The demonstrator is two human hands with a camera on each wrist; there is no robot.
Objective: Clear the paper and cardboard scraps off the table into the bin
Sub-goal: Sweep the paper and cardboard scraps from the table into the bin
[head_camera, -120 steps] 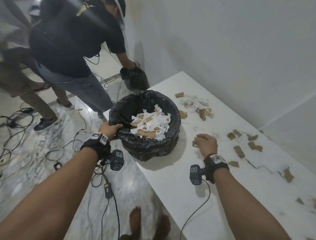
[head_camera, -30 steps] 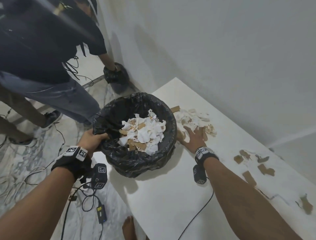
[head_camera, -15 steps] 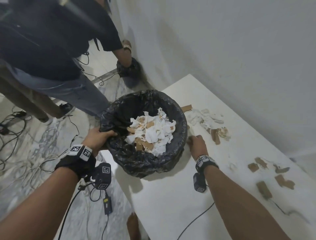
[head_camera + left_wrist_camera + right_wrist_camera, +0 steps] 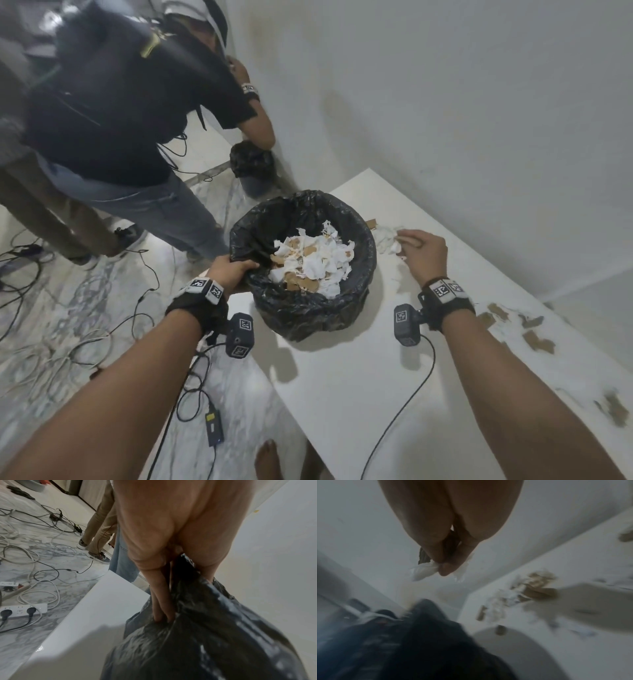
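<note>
The tabletop (image 4: 342, 394) carries the bin (image 4: 308, 315) at its far left corner, beside the nearest litter. The left hand (image 4: 229, 270) has its grip clamped on the black liner's rim, probably steadying the mouth. Cardboard scraps (image 4: 537, 341) lie along the right edge, well apart. The right hand (image 4: 424, 253), raised just beside the bin, pinches paper scraps (image 4: 423, 570) and a cardboard piece, ready to drop in.

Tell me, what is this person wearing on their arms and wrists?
Both forearms are bare, no sleeves. Each wrist carries a black strap topped with white blocks printed with black square markers. A small dark camera box, also marker-tagged, hangs below each wrist, trailing a thin black cable.
</note>
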